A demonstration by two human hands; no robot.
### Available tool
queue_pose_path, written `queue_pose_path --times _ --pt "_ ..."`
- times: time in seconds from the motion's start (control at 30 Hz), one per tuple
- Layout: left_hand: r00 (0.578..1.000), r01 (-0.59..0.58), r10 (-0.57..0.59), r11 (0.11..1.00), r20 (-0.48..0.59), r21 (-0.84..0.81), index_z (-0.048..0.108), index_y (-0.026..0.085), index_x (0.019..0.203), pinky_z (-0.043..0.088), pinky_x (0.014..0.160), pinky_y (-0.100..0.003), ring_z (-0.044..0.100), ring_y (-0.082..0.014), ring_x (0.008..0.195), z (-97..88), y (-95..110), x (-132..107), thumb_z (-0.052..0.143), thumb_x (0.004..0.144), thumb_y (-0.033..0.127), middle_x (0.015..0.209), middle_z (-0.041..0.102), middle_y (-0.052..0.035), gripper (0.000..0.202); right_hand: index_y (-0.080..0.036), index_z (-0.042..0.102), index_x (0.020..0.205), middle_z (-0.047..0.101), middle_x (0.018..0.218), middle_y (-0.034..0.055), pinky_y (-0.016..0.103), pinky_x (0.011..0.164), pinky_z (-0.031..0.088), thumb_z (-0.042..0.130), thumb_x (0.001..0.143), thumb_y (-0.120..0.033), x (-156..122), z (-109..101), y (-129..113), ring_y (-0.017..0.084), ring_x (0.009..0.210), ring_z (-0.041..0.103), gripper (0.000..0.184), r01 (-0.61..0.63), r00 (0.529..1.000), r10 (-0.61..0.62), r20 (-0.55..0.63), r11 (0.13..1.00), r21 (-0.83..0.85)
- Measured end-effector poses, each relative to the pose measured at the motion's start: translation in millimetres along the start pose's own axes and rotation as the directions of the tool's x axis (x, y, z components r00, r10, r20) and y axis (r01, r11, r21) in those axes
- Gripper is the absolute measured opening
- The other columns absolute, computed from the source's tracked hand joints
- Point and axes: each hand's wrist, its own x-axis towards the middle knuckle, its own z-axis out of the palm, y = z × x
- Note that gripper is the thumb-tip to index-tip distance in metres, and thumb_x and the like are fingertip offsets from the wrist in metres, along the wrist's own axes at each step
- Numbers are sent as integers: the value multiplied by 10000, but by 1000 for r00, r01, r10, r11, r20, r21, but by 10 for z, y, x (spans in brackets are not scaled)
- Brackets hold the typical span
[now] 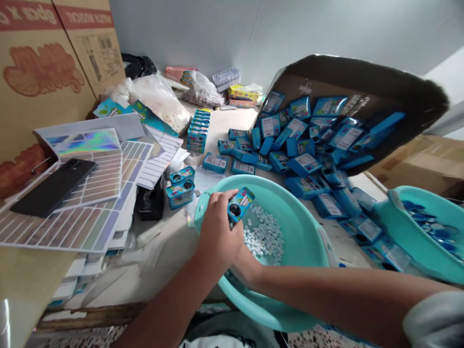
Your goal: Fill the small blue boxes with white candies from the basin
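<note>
The left hand [219, 227] pinches a blue tin [242, 203] over the basin [302, 237]. At its six o'clock is the right hand [243, 257], whose grip I cannot tell.

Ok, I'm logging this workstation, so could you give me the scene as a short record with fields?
Left hand: holds a small blue container above the aqua basin
Right hand: mostly hidden behind the left
Basin contents: loose white pellets
Left of basin: two blue containers; dark phone on label sheets
Beyond, rightward: open carton, many blue containers in and before it
Far right: second basin with blue round pieces
</note>
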Motion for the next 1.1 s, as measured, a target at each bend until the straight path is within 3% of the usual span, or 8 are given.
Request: queue_pose_path --times 0.2,0.37,0.43,0.6,0.7,0.8,0.93,1.1 --pt "1000 18 -19 999 14 41 547 225 1237 523 1032 -428 623 -265 1194 -54 -44 40 602 780 -1 1206 632 -94 513 -281 775 891 784 848 46 442 909 596 684 846 -456 -101 54 -170 284 975 729 202 -353 932 361 32 885 304" --pt "1000 -5 4 997 14 83 545 218 1243 534 1009 -409 635 -256 1186 -57 -80 40 631 813 27 1208 638 -91 478 -214 773 986 796 868 88 403 817 609 606 872 -571 -79 129 -279 283 938 758 410 -606 773 586 243 568 558" --pt "1000 -9 9 995 4 94 546 217 1245 538 1002 -404 641 -252 1182 -52 -81 36 644 825 44 1209 642 -90 465 -214 764 1039 803 898 66 354 796 604 624 871 -563 -8 107 -326 255 922 761 412 -637 710 669 219 478 605" --pt "997 -42 46 996 -54 72 532 206 1257 524 1029 -407 632 -249 1205 -46 -78 26 657 842 75 1238 648 -105 452 -226 714 1018 785 836 -4 226 580 547 632 937 -422 258 -94 -472 158 705 723 228 -457 685 725 -73 506 732" --pt "996 -32 36 999 -87 40 515 204 1254 523 1028 -404 632 -245 1199 -49 -87 20 665 841 91 1248 645 -110 453 -204 624 802 677 616 -21 200 459 496 532 991 -324 421 -281 -615 114 499 610 242 -324 663 735 -146 456 829" --pt "998 -11 13 999 -59 51 520 207 1216 536 997 -403 643 -249 1163 -53 -93 17 666 832 88 1204 649 -101 428 -209 546 757 605 559 -44 158 379 424 459 1016 -296 525 -463 -820 76 410 516 287 -195 679 709 -192 427 883" --pt "990 9 -31 989 141 149 535 203 1210 543 973 -417 636 -270 1154 -63 -72 10 625 808 32 1208 643 -106 447 -212 505 772 582 563 -51 138 419 459 438 1020 -308 532 -596 -1085 67 434 529 274 4 739 612 -283 416 909" --pt "892 -86 27 990 451 111 541 214 1236 525 1005 -417 621 -268 1168 -98 -40 -29 578 782 -5 1235 639 -90 505 -216 484 713 577 583 -46 165 467 485 488 982 -319 457 -565 -1165 79 486 546 288 97 812 471 -344 472 876"
